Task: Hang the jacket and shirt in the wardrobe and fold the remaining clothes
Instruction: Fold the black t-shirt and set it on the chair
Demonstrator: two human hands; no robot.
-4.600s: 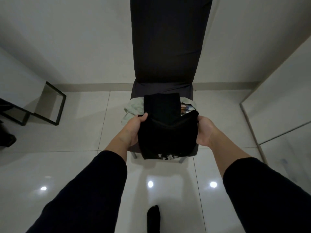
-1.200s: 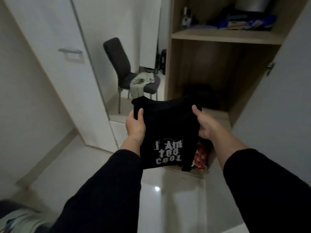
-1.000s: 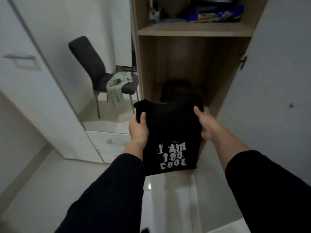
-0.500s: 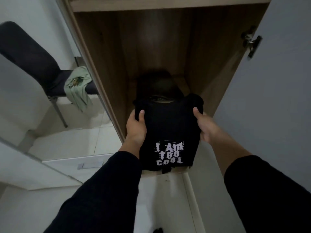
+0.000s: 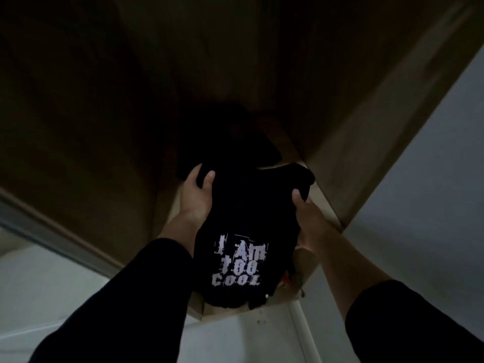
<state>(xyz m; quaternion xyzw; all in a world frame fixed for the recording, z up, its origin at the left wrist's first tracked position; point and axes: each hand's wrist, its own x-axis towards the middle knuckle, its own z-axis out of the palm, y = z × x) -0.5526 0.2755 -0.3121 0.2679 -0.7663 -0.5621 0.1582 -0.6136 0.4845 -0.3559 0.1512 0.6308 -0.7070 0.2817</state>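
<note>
Both hands hold 1 folded black t-shirt (image 5: pixel 246 226) with white print "I Am too cool", held at the mouth of the wooden wardrobe (image 5: pixel 353 113) compartment. Left hand (image 5: pixel 195 197) grips the shirt's left edge, thumb on top, fingers curled under. Right hand (image 5: pixel 310 221) grips the right edge, thumb on top, fingers hidden under the cloth. Dark clothes pile (image 5: pixel 230 137) sits deeper inside, just behind the shirt, contact unclear. Something orange (image 5: pixel 285 280) peeks below the shirt, too small to tell. White wardrobe door (image 5: pixel 432 179) at right
</note>
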